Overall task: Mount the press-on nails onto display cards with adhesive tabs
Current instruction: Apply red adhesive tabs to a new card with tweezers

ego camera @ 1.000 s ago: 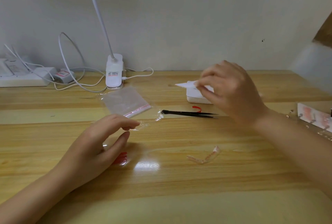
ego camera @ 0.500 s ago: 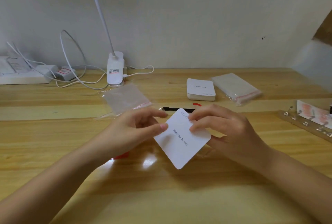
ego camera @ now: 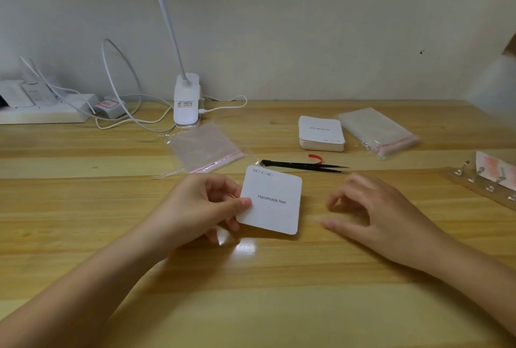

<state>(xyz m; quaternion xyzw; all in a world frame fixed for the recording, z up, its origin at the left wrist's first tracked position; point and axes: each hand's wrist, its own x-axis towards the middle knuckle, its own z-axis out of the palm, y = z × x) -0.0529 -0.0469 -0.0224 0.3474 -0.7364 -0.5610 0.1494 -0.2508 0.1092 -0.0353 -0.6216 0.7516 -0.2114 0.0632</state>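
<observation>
One card, pinched at its edge in my left hand; right hand, beside card, loosely curled, holding nothing. Best laid flat before tabs.

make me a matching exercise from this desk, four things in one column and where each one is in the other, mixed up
Things:
1. single card
2. card stack
3. tweezers
4. lamp base

Places:
A. at the back of the desk by the wall
B. pinched in the left hand
C. lying just beyond the held card
D. beside the full bag of sleeves

Pairs: 1-B, 2-D, 3-C, 4-A
</observation>
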